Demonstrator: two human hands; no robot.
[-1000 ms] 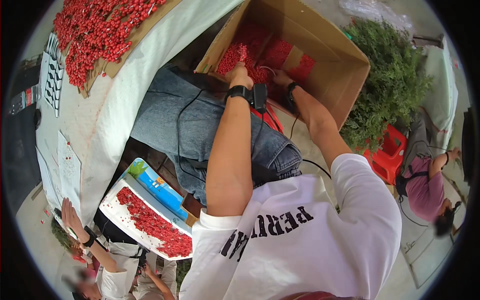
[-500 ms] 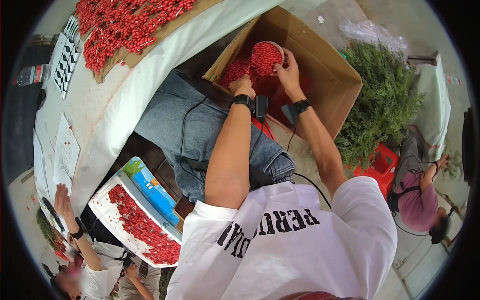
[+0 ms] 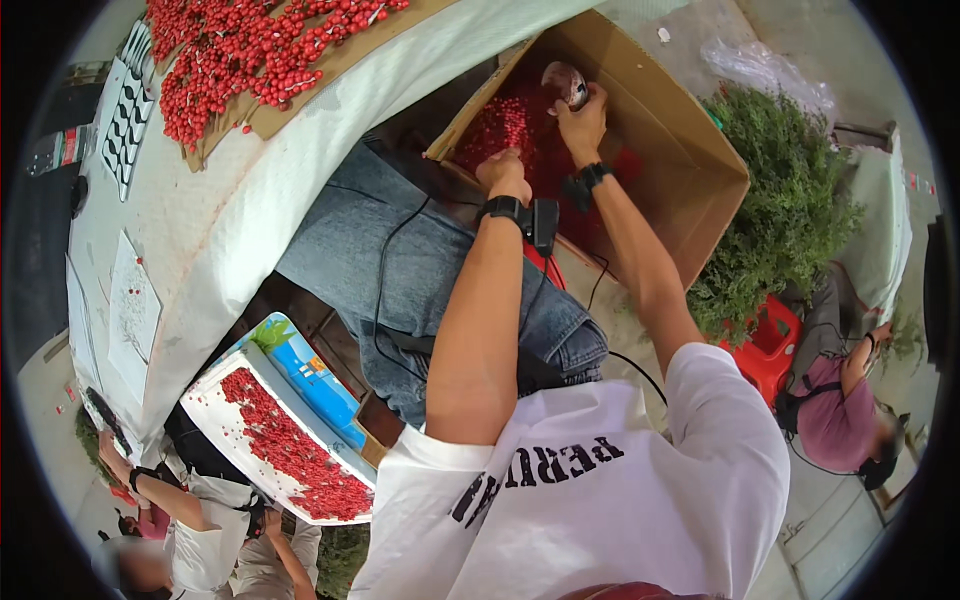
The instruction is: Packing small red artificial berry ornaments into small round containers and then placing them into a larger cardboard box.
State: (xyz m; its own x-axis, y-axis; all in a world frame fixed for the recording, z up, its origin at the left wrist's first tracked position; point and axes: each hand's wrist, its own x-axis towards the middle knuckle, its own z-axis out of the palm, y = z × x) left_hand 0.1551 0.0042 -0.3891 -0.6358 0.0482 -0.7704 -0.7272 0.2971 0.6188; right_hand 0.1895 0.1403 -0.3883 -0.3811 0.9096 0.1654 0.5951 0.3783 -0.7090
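Observation:
A cardboard box [image 3: 685, 180] stands open in front of me, with red berries [image 3: 505, 120] inside. My right hand [image 3: 582, 120] is closed on a small round container [image 3: 564, 82], tilted over the inside of the box, with few or no berries visible in it. My left hand [image 3: 503, 172] is at the box's near left, beside the berry pile, with fingers curled and partly hidden; what they hold, if anything, I cannot make out.
A white-covered table [image 3: 185, 260] holds berry sprays [image 3: 230, 60]. A white tray [image 3: 215, 405] of berries lies at lower left. Green foliage [image 3: 770, 210], a red stool [image 3: 760, 355] and a seated co-worker [image 3: 840, 420] are right. Another co-worker [image 3: 200, 540] is lower left.
At half a second ago the container was full of berries; now it is tipped and looks nearly empty. My right hand has risen from low in the box over the last second.

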